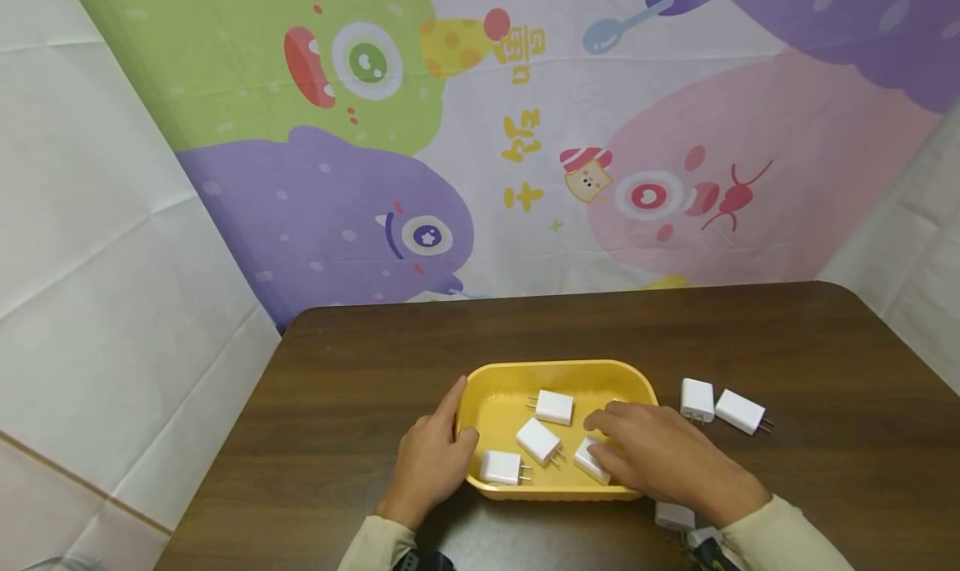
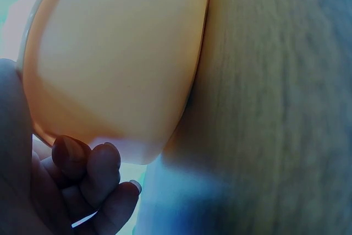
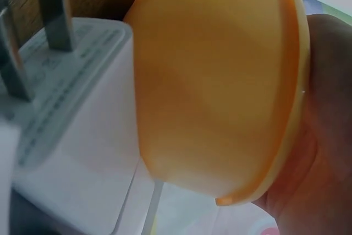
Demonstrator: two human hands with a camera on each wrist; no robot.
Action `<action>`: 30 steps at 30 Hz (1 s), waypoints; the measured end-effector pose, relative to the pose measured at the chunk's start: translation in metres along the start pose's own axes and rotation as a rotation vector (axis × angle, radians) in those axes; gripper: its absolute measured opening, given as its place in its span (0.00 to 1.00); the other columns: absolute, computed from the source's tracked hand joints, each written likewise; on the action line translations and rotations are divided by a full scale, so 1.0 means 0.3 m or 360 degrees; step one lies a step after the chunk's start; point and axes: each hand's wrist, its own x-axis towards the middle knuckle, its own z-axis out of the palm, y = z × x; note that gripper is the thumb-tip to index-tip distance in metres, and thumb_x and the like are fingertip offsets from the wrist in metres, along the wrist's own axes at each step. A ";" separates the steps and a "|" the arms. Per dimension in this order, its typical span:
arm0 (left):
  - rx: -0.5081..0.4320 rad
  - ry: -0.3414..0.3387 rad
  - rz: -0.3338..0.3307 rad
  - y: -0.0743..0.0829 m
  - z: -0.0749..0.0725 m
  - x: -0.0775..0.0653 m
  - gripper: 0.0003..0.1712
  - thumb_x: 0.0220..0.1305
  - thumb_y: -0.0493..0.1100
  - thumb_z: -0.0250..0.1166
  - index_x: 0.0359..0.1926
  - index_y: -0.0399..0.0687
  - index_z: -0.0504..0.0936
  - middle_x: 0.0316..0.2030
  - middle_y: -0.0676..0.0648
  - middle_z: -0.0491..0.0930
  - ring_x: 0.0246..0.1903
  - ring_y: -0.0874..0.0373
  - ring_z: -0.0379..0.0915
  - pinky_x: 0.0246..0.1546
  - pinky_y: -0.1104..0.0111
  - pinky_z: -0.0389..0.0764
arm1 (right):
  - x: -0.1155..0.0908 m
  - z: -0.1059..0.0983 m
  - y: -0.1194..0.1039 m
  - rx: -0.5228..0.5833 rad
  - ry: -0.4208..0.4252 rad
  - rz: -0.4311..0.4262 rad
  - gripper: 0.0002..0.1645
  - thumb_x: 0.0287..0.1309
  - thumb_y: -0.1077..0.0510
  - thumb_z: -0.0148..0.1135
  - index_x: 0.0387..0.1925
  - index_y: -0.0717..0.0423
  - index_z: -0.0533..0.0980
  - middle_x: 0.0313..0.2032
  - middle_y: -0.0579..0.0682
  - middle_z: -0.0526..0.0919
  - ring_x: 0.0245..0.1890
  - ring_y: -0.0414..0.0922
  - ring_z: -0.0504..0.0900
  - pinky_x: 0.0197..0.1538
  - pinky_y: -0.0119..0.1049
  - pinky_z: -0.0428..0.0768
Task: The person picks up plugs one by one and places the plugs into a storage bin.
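A yellow plastic basket (image 1: 558, 493) stands on the table. In it lie several white charger plugs, among them one (image 1: 554, 408) at the back, one (image 1: 538, 442) in the middle and one (image 1: 501, 468) at front left. My left hand (image 1: 433, 463) grips the basket's left rim, thumb over the edge; the left wrist view shows curled fingers (image 2: 103, 171) by the basket wall. My right hand (image 1: 663, 454) reaches over the right rim. Its thumb is at another charger plug (image 1: 589, 463), partly covering it, and the forefinger stands apart from the thumb.
Right of the basket, two white charger plugs (image 1: 697, 400) (image 1: 741, 412) lie on the brown table (image 1: 360, 388). More plugs (image 1: 675, 517) sit near the right forearm, partly hidden; one shows large in the right wrist view. A cartoon-printed cloth (image 1: 525, 246) hangs behind the table.
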 end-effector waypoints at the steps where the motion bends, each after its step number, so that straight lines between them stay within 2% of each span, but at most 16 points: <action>1: -0.0001 0.0003 0.0002 0.000 0.000 0.000 0.38 0.60 0.44 0.60 0.73 0.53 0.68 0.39 0.44 0.86 0.29 0.55 0.74 0.35 0.54 0.75 | -0.001 -0.001 0.000 -0.0005 0.0011 0.0001 0.14 0.63 0.52 0.63 0.47 0.53 0.83 0.36 0.43 0.83 0.30 0.33 0.75 0.30 0.35 0.76; 16: -0.0018 0.0001 -0.0017 0.003 0.002 0.000 0.38 0.60 0.44 0.60 0.73 0.53 0.68 0.40 0.44 0.86 0.30 0.55 0.75 0.36 0.54 0.75 | -0.025 -0.055 -0.014 -0.0097 0.0094 0.0094 0.13 0.61 0.51 0.66 0.45 0.50 0.85 0.39 0.42 0.84 0.35 0.36 0.80 0.36 0.39 0.80; 22: -0.0015 0.0001 -0.0022 0.003 0.002 -0.003 0.37 0.60 0.44 0.59 0.73 0.53 0.69 0.42 0.44 0.86 0.31 0.55 0.76 0.37 0.53 0.76 | -0.057 -0.079 -0.001 -0.0188 0.0264 0.0100 0.12 0.58 0.51 0.69 0.43 0.49 0.85 0.38 0.41 0.83 0.35 0.37 0.81 0.37 0.40 0.81; 26: -0.0018 0.0001 -0.0018 0.002 0.002 -0.003 0.37 0.60 0.44 0.60 0.73 0.53 0.69 0.41 0.44 0.86 0.30 0.55 0.75 0.37 0.54 0.76 | -0.089 -0.101 0.021 -0.0240 0.0406 0.0083 0.11 0.55 0.53 0.69 0.40 0.48 0.84 0.35 0.39 0.81 0.33 0.37 0.78 0.32 0.39 0.79; 30: -0.0026 0.0019 -0.0002 0.001 -0.001 -0.002 0.38 0.60 0.44 0.60 0.73 0.54 0.69 0.38 0.45 0.86 0.28 0.55 0.73 0.34 0.55 0.75 | -0.127 -0.117 0.041 -0.0246 0.0438 0.0130 0.09 0.54 0.54 0.69 0.38 0.46 0.84 0.33 0.35 0.79 0.32 0.35 0.75 0.33 0.39 0.78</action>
